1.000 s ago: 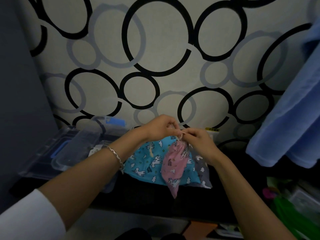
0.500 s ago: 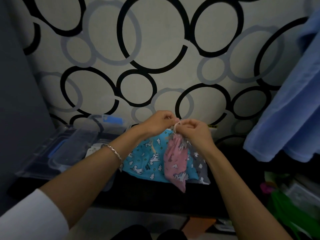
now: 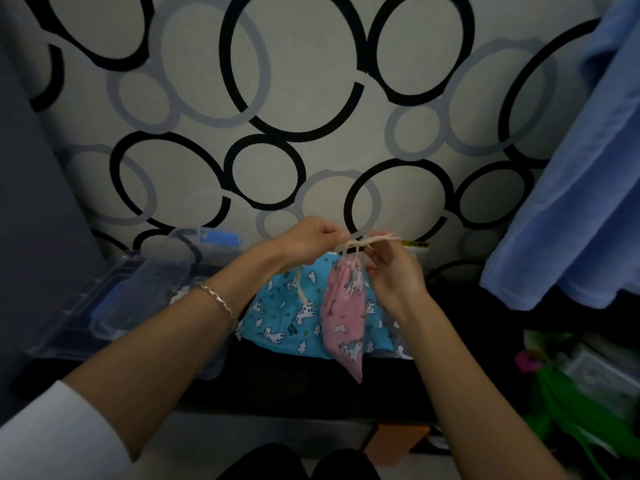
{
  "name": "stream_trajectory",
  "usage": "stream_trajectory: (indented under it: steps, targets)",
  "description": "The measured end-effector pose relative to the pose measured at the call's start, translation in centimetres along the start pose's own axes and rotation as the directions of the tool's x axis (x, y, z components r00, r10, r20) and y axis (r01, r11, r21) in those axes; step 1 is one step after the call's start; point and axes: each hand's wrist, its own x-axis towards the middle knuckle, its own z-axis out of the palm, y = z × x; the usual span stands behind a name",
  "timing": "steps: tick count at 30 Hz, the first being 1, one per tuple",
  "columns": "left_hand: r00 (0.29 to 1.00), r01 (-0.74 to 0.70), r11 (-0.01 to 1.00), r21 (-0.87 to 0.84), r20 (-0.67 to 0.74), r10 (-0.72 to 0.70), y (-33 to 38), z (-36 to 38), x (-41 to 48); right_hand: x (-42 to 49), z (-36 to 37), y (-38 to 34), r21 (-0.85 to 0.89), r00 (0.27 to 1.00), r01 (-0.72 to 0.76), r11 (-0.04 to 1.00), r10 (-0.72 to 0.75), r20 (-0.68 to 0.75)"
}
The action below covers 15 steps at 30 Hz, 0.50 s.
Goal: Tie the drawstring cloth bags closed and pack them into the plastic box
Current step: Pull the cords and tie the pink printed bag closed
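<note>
A pink drawstring bag (image 3: 344,313) with unicorn print hangs in the air by its cream cord (image 3: 367,241). My left hand (image 3: 308,242) pinches the cord's left end just above the bag's gathered neck. My right hand (image 3: 393,271) pinches the cord on the right, with the cord stretched between both hands. Under the pink bag a blue unicorn bag (image 3: 287,313) lies flat on the dark surface, its cord loose. A grey bag (image 3: 403,348) peeks out beneath it on the right. The clear plastic box (image 3: 114,299) with blue clips stands at the left.
A wall with black and grey ring pattern rises right behind the bags. Blue cloth (image 3: 571,202) hangs at the right. Green and pink clutter (image 3: 568,403) fills the lower right corner. The box's clear lid (image 3: 204,237) leans at the back left.
My hands have drawn slightly apart, stretching the cord out sideways above the pink bag. The bag's neck looks more tightly gathered and the bag hangs straighter.
</note>
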Motion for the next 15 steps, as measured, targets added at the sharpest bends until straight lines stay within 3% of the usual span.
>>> stream_trajectory:
  steps: [5,10,12,13,15]
  targets:
    - [0.999,-0.037,0.989,0.141,-0.002,0.038,-1.0,-0.5,-0.3,0.8,-1.4,0.1,0.033,0.998,-0.059,0.998,0.058,0.019]
    - [1.0,0.017,0.994,0.112,-0.005,-0.016,-2.0,-0.5,-0.6,0.9,-2.0,0.1,0.062,0.997,-0.071,0.996,0.068,0.037]
    - [1.0,0.015,0.995,0.101,0.008,-0.016,-2.7,-0.1,-0.9,1.1,-2.1,0.3,-0.133,0.996,-0.069,0.989,0.075,0.045]
    - [1.0,0.005,0.994,0.106,0.007,-0.005,-2.9,0.2,-1.0,1.4,-2.2,0.5,-0.334,0.997,-0.032,0.942,0.054,0.056]
    - [1.0,-0.02,0.99,0.136,-0.014,0.022,-3.3,0.4,-0.6,1.6,-2.1,0.4,-0.719,0.99,0.108,0.687,-0.006,0.142]
